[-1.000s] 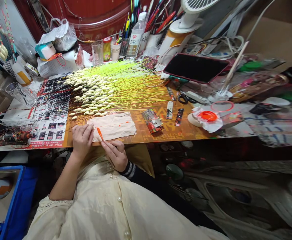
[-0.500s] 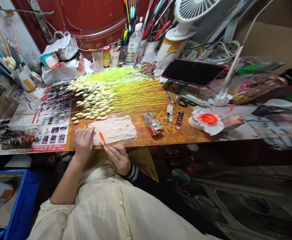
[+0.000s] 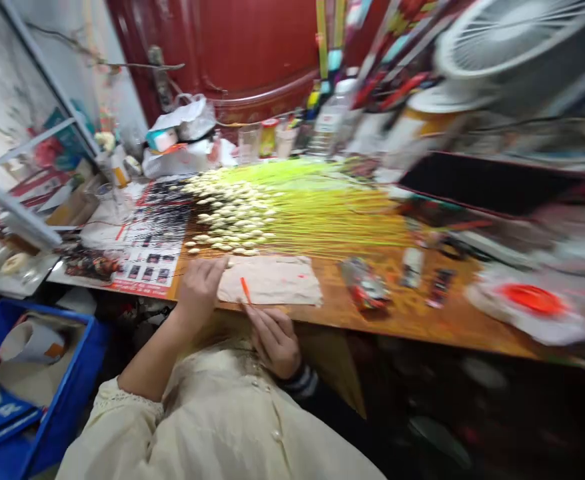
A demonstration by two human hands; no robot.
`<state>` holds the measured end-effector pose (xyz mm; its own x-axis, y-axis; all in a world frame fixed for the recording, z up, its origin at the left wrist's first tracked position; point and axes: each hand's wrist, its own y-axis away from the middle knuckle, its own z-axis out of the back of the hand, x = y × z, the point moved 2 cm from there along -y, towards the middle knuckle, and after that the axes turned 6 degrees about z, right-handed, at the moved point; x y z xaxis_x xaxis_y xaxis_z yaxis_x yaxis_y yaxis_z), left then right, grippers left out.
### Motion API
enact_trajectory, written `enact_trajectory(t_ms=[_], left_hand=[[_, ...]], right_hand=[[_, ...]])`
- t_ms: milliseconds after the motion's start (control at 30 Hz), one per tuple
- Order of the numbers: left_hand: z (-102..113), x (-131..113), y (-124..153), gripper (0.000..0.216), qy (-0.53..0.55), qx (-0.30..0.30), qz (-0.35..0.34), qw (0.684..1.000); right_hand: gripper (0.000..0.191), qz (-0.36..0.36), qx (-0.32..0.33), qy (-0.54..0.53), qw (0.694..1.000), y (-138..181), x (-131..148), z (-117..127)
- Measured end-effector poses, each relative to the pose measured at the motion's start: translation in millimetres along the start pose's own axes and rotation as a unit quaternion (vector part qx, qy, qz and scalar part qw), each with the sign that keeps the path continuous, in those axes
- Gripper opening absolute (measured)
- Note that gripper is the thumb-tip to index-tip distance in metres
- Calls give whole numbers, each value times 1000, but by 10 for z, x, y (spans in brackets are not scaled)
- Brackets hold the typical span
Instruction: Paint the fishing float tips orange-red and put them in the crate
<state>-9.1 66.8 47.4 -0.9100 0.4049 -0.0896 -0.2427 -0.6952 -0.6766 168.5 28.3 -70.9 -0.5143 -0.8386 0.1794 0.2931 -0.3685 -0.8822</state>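
My left hand (image 3: 201, 285) is closed in a pinch at the left end of a pale cloth (image 3: 292, 280). A small pale tip shows at its fingertips, but I cannot make out what it is. My right hand (image 3: 276, 339) pinches a slim orange-ended stick (image 3: 245, 289), whose orange end points up over the cloth's lower edge. Just beyond the cloth lie many cream fishing floats (image 3: 232, 217), bundled side by side. Their yellow-green stems (image 3: 337, 213) stretch to the right and dark thin ends to the left.
An orange paint dish (image 3: 535, 299) sits on white wrapping at right. A black-screened phone (image 3: 487, 183) and a white fan (image 3: 512, 33) stand behind. Nearer are a crumpled packet (image 3: 365, 285) and small strips. A blue crate (image 3: 85, 360) is below left. Much is blurred.
The view has swung left, so the table and both hands appear further right and blurred. Both hands keep nearly the same pinch, and the orange-ended stick stays over the cloth.
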Motion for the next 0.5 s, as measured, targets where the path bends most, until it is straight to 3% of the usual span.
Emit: enact_trajectory(t_ms=[133, 233, 367, 500], left_hand=[[336, 137, 81, 27, -44, -10, -3, 999], [718, 378, 161, 19, -119, -36, 18, 992], [1422, 830, 369, 18, -241, -100, 55, 964], [2268, 1495, 706, 19, -310, -183, 110, 927]], right_hand=[[68, 24, -6, 8, 1000, 54, 18, 35], [66, 43, -42, 10, 998, 30, 12, 38], [70, 86, -51, 28, 995, -45, 47, 42], [69, 94, -51, 20, 994, -49, 57, 71]])
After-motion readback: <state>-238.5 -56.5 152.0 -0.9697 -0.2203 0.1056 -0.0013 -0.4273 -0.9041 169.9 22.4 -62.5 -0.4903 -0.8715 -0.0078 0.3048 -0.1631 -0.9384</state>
